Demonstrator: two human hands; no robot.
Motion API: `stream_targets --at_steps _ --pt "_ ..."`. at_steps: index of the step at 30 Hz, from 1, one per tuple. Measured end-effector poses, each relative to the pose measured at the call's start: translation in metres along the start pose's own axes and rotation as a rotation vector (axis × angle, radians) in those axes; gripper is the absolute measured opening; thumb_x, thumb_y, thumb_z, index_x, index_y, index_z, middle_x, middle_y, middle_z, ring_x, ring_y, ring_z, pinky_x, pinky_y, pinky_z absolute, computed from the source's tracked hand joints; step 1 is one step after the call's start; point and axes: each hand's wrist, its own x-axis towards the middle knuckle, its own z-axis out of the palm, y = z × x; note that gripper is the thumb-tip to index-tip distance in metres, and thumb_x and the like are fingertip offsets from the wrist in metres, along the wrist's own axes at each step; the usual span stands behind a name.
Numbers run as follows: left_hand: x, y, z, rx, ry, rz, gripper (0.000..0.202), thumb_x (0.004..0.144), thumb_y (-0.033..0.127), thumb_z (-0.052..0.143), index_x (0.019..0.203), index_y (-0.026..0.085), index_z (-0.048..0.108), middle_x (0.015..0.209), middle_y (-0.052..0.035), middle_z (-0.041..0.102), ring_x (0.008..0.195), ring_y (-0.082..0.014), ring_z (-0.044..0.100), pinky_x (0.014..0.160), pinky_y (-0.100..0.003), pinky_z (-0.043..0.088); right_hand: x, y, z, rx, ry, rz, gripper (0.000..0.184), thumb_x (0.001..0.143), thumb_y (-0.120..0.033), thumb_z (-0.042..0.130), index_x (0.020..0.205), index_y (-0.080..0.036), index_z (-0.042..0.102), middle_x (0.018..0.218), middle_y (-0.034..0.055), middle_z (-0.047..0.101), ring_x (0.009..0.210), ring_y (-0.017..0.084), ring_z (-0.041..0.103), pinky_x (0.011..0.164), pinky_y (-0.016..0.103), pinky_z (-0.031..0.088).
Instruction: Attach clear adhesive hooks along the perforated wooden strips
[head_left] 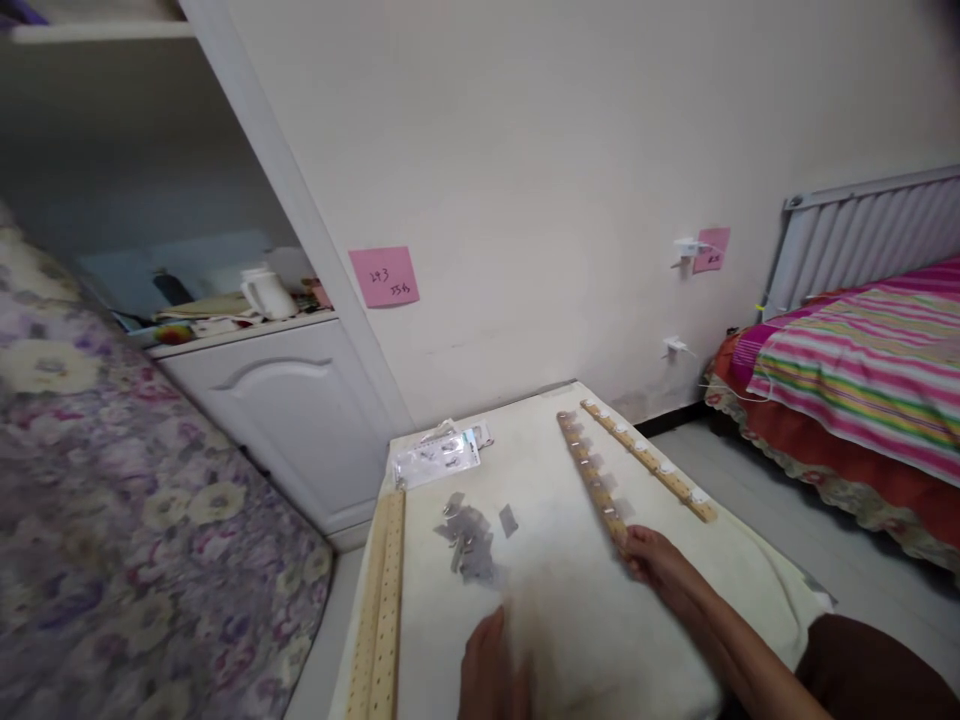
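The middle of the desk [570,600] lies bare between the two hands, giving open passage from its near edge toward the far side. On the left, a heap of small metal plates [469,540] and a clear packet [436,458] behind it block that part, and two wooden strips [382,600] run along the left edge. On the right, two more strips with clips [645,460] lie slantwise; the right hand [652,555] touches the near end of one. The left hand [487,670] sits at the near edge. A bed [862,390] stands well apart on the right, with bare floor [810,530] between
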Motion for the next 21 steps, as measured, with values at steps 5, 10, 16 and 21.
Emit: stream_targets --at_steps 5,10,16,21 --pt "0.004 0.033 0.007 -0.126 -0.014 -0.015 0.062 0.081 0.039 0.049 0.136 0.014 0.036 0.142 -0.0114 0.038 0.136 -0.0244 0.029 0.114 -0.040 0.025 -0.045 0.031 0.033 -0.057 -0.133 -0.025 0.026 0.066 -0.039 0.065 0.068 -0.018 0.049 0.051 -0.0086 0.043 0.040 0.004 0.034 0.040 0.017 0.025" --pt "0.009 0.076 0.008 -0.177 -0.035 -0.069 0.092 0.065 0.029 0.069 0.143 0.016 0.022 0.155 -0.0101 -0.001 0.143 -0.0267 0.001 0.116 -0.040 0.016 -0.088 0.052 0.068 -0.100 -0.305 -0.020 0.035 0.067 -0.051 0.063 0.071 -0.019 0.051 0.050 -0.0077 0.042 0.038 0.006 0.035 0.039 0.019 0.027" --pt "0.004 0.085 0.008 -0.209 -0.052 -0.121 0.099 0.055 0.012 0.068 0.143 0.021 0.024 0.154 -0.0054 -0.020 0.143 -0.0280 -0.007 0.115 -0.039 0.016 -0.113 0.053 0.085 -0.152 -0.402 -0.052 0.033 0.067 -0.049 0.064 0.078 -0.019 0.059 0.063 -0.0012 0.054 0.055 0.012 0.048 0.051 0.022 0.039" --pt "0.001 0.077 0.010 -0.254 -0.040 -0.156 0.092 0.057 0.010 0.067 0.140 0.022 0.029 0.153 -0.0027 -0.024 0.143 -0.0275 -0.005 0.115 -0.038 0.018 -0.120 0.058 0.084 -0.222 -0.448 -0.065 0.045 0.066 -0.060 0.062 0.083 -0.019 0.063 0.069 0.0033 0.059 0.069 0.020 0.056 0.065 0.031 0.045"
